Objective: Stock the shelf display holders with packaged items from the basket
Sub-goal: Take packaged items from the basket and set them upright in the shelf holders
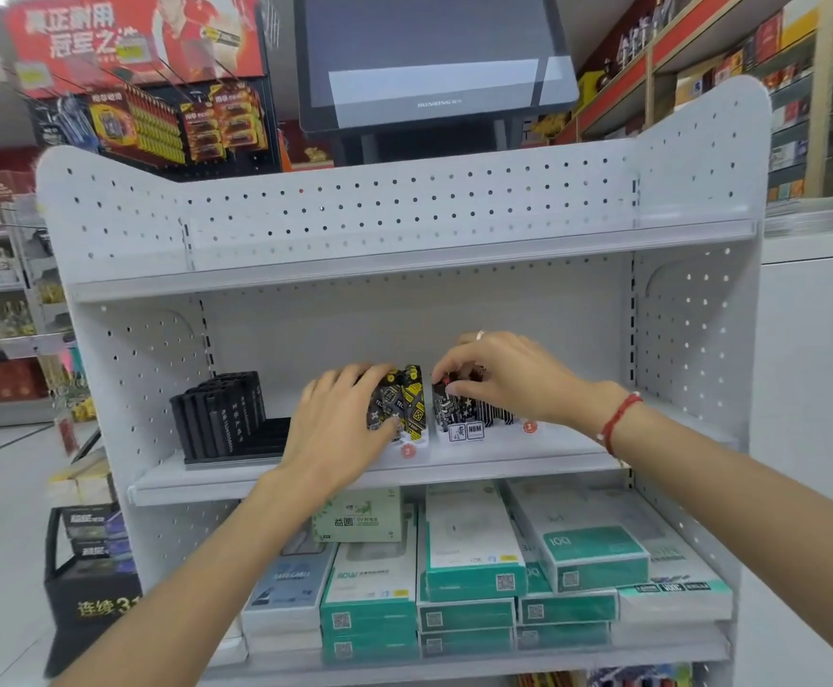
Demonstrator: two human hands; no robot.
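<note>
1. Shop interior; white perforated-metal shelf unit (236, 225) fills the view, with a dark point-of-sale screen (429, 57) behind its top edge and stocked wall shelves to the far right.
2. Middle shelf board (528, 461), left end: black ribbed display holder (226, 419) with upright black slim packs, standing near the left side panel.
3. Just right of it, left hand (340, 431) lies palm-down over a row of black-and-yellow patterned packaged items (407, 404); fingers are curled around the near packs, thumb pressed on the front face. The items stand upright in a clear holder with a small red round label at its front.
4. Centre of the same board: black-and-white patterned packaged items (464, 411), upright in a second clear holder, close beside the yellow row but apart from it.
5. Right hand (498, 376) reaches over these, fingertips pinched on the tops of the packs; ring on one finger, red cord bracelet (620, 421) at the wrist.
6. Lower shelf: stacked green-and-white boxed goods (473, 552), lying flat and partly overlapping.
7. Basket not identifiable in view.
</note>
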